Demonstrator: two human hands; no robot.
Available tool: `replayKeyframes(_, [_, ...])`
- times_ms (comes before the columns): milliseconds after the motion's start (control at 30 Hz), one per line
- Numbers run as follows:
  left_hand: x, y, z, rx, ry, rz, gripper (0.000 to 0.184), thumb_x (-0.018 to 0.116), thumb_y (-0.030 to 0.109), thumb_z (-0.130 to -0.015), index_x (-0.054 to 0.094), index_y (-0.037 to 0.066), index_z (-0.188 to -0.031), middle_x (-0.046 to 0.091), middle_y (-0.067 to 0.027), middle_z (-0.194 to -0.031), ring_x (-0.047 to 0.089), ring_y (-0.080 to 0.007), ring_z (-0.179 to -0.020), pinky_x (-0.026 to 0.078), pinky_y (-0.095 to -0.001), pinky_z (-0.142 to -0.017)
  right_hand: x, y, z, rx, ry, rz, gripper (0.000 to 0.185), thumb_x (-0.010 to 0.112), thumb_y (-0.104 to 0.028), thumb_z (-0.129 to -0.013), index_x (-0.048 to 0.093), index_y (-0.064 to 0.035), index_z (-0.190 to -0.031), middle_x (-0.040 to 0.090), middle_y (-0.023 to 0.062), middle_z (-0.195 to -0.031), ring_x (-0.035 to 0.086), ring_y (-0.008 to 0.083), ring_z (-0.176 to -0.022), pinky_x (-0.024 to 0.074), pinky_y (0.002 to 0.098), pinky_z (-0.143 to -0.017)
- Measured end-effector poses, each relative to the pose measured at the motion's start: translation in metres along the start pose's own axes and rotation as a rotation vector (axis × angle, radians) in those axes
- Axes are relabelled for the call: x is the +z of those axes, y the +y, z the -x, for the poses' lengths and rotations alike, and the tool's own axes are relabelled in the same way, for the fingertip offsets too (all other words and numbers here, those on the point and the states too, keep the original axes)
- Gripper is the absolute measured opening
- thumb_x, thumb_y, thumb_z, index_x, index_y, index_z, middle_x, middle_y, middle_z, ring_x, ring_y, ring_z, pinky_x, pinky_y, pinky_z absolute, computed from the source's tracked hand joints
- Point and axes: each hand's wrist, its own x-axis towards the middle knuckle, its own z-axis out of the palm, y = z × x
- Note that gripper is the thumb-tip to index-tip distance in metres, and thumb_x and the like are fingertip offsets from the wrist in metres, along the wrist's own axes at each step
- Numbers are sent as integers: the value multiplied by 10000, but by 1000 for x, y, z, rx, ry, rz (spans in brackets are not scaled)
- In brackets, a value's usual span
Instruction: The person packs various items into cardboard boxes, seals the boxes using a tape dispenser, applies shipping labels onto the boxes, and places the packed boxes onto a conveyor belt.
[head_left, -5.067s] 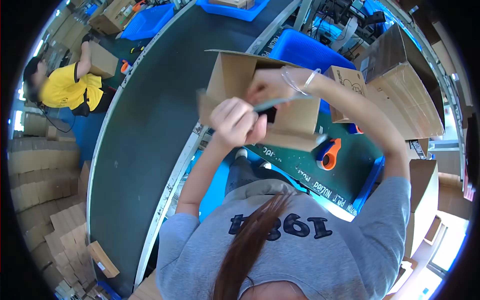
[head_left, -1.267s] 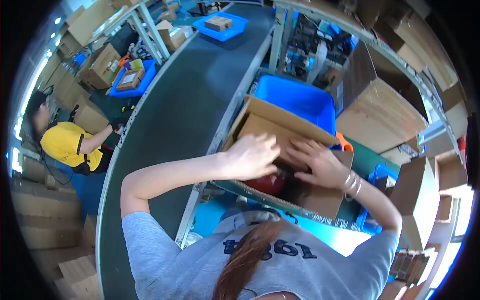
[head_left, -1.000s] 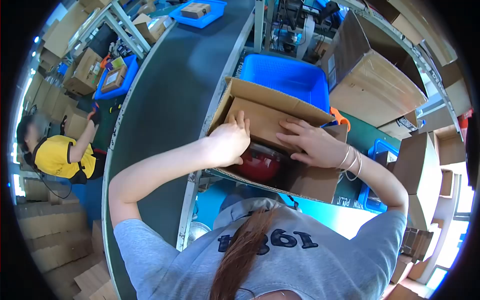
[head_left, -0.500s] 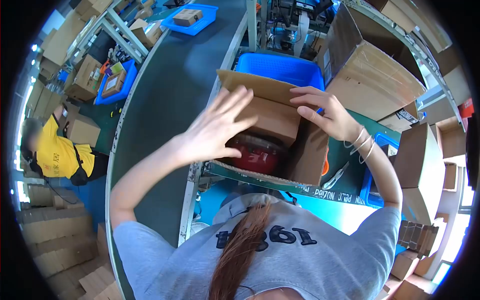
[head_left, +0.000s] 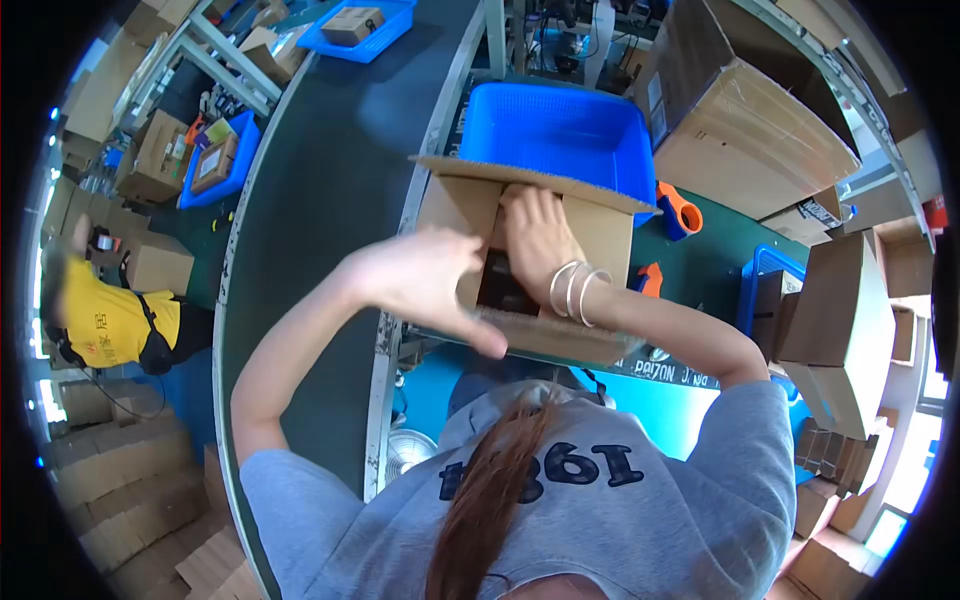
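An open cardboard box (head_left: 600,240) stands on the green worktop, its flaps spread on the far and near sides. My right hand (head_left: 540,235), with bracelets at the wrist, reaches inside it, fingers stretched out flat against brown cardboard. My left hand (head_left: 425,280) hovers over the box's left side, slightly blurred, with thumb and fingers apart and nothing in it. Between the hands a dark item (head_left: 503,286) shows inside the box; its shape is partly hidden. The red item is not visible.
An empty blue basket (head_left: 560,125) stands behind the box. Orange-and-blue tape dispensers (head_left: 680,212) lie right. A large carton (head_left: 750,140) stands back right, a conveyor (head_left: 310,250) runs left, and a co-worker in yellow (head_left: 110,320) stands beyond it.
My right hand has moved left and down into the box, from above its right side. My left hand has dropped slightly. The flaps now lie spread, and the red item has gone from sight.
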Motion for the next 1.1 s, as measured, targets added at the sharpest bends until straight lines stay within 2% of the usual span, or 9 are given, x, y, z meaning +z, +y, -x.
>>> replayKeyframes(67, [-1,-7,-10,-32,51,49,827,737,525,-708,521,-99,-1207,498,-253,-1235,553,-313,-984,468,-351,-829,6,16,1,25,191,-588,281,555,-34,-772,546,-80,-1049,543,111,-1069,516,294,-939,421,373,-828])
replayKeyframes(200, [12,-19,-38,-126,196,195,773,731,504,-716,555,-91,-1178,541,-213,-1170,546,-265,-890,460,-364,-777,-59,45,-24,-426,483,-119,212,588,-69,-756,556,-81,-965,555,95,-1033,515,275,-890,420,370,-803])
replayKeyframes(267, [49,-22,-50,-15,740,-146,752,729,480,-722,546,-64,-1207,537,-203,-1197,545,-263,-958,455,-344,-819,-90,56,-24,-368,464,44,187,604,-102,-744,557,-82,-924,559,89,-1029,516,268,-877,414,355,-800])
replayKeyframes(333, [76,-26,-61,107,1277,-494,734,727,457,-729,537,-38,-1237,533,-193,-1225,544,-261,-1027,450,-325,-861,-100,52,0,-50,-77,0,254,622,-171,-776,576,-65,-1003,573,97,-1092,528,255,-978,406,387,-845])
replayKeyframes(533, [116,-20,-78,62,1160,-689,864,739,536,-675,474,29,-1322,440,-191,-1361,483,-286,-1175,426,-353,-931,-60,50,81,-111,-11,-55,518,576,-347,-870,497,14,-1233,552,169,-1200,509,279,-1119,395,434,-916])
replayKeyframes(667, [111,-5,-64,197,1009,5,904,708,571,-684,426,44,-1362,358,-196,-1427,357,-315,-1315,273,-383,-1083,38,90,117,924,630,-673,586,548,-442,-872,445,27,-1208,537,233,-1157,502,340,-1101,391,458,-930])
replayKeyframes(767, [108,-1,-59,150,930,-47,954,703,594,-676,391,29,-1379,333,-201,-1445,305,-314,-1349,220,-400,-1116,179,170,211,1475,-67,14,516,586,-407,-833,429,-5,-1115,544,220,-1096,530,377,-1007,425,440,-877])
replayKeyframes(867, [106,0,-56,99,848,-99,1004,697,617,-667,356,14,-1395,309,-206,-1462,254,-312,-1383,167,-416,-1148,189,187,241,1468,-120,-116,422,570,-318,-826,456,-16,-1099,552,186,-1059,532,319,-964,427,392,-844])
replayKeyframes(1100, [103,-4,-65,194,900,3,970,763,501,-646,363,35,-1398,369,-187,-1428,301,-309,-1355,174,-434,-1141,24,237,180,981,613,-1180,261,532,-110,-809,519,-43,-1061,569,106,-974,539,184,-865,432,279,-769])
